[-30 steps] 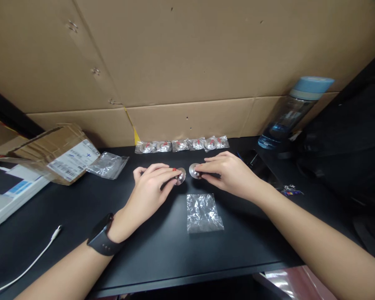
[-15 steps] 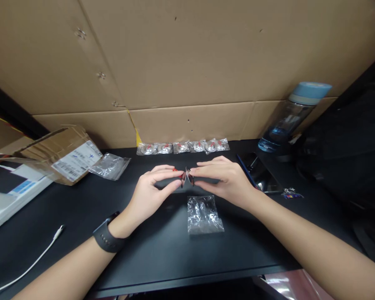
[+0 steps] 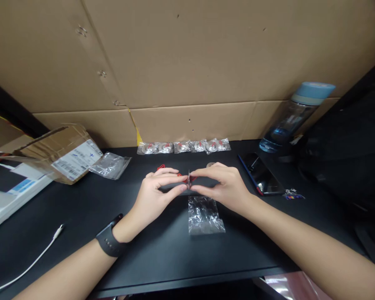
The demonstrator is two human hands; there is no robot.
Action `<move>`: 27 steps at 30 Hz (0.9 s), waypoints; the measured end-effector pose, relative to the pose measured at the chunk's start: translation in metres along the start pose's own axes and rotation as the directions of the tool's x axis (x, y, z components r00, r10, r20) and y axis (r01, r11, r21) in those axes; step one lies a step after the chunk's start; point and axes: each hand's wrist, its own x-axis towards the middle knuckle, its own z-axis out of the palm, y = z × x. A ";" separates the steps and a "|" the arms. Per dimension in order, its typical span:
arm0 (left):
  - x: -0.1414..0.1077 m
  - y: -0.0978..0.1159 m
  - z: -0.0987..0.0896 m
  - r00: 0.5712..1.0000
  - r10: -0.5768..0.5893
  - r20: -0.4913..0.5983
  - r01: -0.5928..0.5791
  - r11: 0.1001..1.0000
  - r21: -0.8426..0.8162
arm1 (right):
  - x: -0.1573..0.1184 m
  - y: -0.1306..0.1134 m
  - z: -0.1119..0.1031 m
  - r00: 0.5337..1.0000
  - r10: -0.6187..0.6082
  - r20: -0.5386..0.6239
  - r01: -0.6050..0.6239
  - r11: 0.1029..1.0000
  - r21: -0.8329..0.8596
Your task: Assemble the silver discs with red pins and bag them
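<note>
In the middle of the desk, my left hand [image 3: 156, 189] and my right hand [image 3: 226, 183] face each other, fingertips pinching a pair of thin metal discs [image 3: 189, 180] with red cord. The discs stand on edge, seen nearly side-on, and lie against each other. Fingers cover parts of them. A bit of red cord [image 3: 161, 166] shows behind my left hand. Behind my right fingers a pale rounded edge [image 3: 210, 164] peeks out, mostly hidden. Just below the hands lies a crinkled clear plastic bag [image 3: 205, 216].
Several bagged silver discs with red cords [image 3: 181, 146] line the cardboard wall. To the left are an opened carton [image 3: 71, 156], another clear bag [image 3: 111, 166] and a white cable [image 3: 37, 260]. A phone [image 3: 262, 175] and a water bottle [image 3: 289, 118] are to the right.
The two discs, slightly apart and angled before, have come together face to face. My fingertips have closed in a little, and both hands have moved slightly down.
</note>
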 end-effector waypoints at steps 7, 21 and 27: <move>-0.002 0.003 -0.002 1.000 0.029 -0.003 -0.029 0.997 0.073 | -0.005 0.003 0.007 1.000 0.003 -0.007 -0.003 1.000 -0.003; 0.001 -0.007 0.008 0.982 -0.110 0.154 0.080 0.979 0.189 | -0.012 0.027 0.021 0.983 0.051 0.174 -0.033 0.994 -0.107; 0.004 -0.008 0.006 0.967 -0.162 0.197 0.125 0.974 0.187 | -0.013 0.032 0.025 0.977 0.035 0.212 -0.019 0.997 -0.074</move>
